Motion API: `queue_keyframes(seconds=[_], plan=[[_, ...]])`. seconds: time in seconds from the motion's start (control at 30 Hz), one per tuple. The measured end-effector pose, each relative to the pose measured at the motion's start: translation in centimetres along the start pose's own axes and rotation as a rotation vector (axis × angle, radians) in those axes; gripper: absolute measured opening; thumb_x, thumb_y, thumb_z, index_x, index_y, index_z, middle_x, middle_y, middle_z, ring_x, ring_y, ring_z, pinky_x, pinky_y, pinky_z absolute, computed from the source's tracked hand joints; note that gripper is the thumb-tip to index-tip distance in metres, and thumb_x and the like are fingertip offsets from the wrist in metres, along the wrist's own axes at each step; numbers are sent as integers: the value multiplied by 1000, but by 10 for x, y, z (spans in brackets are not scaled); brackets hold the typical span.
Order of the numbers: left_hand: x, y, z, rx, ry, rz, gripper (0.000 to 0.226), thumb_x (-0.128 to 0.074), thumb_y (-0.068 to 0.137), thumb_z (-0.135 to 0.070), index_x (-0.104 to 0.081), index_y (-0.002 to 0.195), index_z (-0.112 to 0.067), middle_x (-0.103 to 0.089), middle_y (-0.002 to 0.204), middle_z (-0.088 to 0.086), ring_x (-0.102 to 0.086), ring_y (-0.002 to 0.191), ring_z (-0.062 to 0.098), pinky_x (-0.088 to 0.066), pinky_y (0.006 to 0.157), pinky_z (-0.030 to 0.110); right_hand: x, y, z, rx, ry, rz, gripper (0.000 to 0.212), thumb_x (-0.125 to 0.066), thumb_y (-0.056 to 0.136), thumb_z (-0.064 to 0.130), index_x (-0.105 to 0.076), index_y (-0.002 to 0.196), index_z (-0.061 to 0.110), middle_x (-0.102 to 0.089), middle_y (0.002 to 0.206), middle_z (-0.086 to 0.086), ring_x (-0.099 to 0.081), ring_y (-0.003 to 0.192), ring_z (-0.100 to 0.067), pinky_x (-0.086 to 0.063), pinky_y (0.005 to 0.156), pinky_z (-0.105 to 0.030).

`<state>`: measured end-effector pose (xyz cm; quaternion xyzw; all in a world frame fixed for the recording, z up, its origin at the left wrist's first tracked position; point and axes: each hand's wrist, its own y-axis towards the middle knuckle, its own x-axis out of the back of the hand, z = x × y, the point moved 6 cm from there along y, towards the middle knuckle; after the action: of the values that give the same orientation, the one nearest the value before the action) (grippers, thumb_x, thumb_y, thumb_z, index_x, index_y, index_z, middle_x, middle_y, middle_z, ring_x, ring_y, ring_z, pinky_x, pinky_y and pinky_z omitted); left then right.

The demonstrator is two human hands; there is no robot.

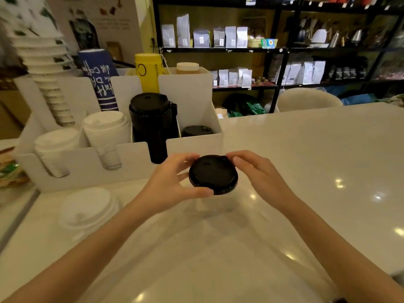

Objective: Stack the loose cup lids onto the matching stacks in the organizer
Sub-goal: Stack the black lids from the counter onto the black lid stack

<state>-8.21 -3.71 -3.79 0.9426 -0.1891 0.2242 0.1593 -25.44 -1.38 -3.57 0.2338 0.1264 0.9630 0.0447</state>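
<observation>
A black cup lid (213, 174) hangs above the white counter, gripped by both hands. My left hand (172, 182) pinches its left and front rim; my right hand (255, 171) holds its right rim. Behind stands the white organizer (135, 165). Its front slots hold two white lid stacks (54, 147) (107, 136), a tall black lid stack (153, 125) and a short black lid stack (196, 130) at the far right. A small pile of loose white lids (87, 208) lies on the counter at the left.
Paper cup stacks (46, 68), a blue sleeve of cups (98, 77) and a yellow tube (148, 71) fill the organizer's rear slots. Black shelving with coffee bags (218, 38) stands behind. The white counter (317, 160) stretches to the right.
</observation>
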Motion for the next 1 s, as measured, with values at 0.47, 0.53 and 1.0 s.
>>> queue_keyframes(seconds=[0.47,0.53,1.0], plan=[[117,43,-33,-219,28,-249,62,-67,73,-21,-42,129,-20,-43,130,1,-42,126,16,-35,109,36,-45,90,84,203,333,-57,26,-41,92,16,-53,112,27,-56,97,21,-53,95,5,-44,79,-4],[126,50,-29,-241,-1,-278,57,-66,75,-19,-44,127,-20,-46,128,4,-44,125,17,-35,109,37,-53,98,88,195,361,-56,32,-40,93,17,-48,123,24,-55,110,14,-51,105,-1,-42,88,-11],[146,82,18,-69,81,-255,63,-63,76,-37,-38,131,-21,-49,135,3,-42,126,18,-35,109,43,-85,124,87,208,318,93,30,-31,96,14,-42,99,42,-45,94,28,-43,77,35,-31,65,10]])
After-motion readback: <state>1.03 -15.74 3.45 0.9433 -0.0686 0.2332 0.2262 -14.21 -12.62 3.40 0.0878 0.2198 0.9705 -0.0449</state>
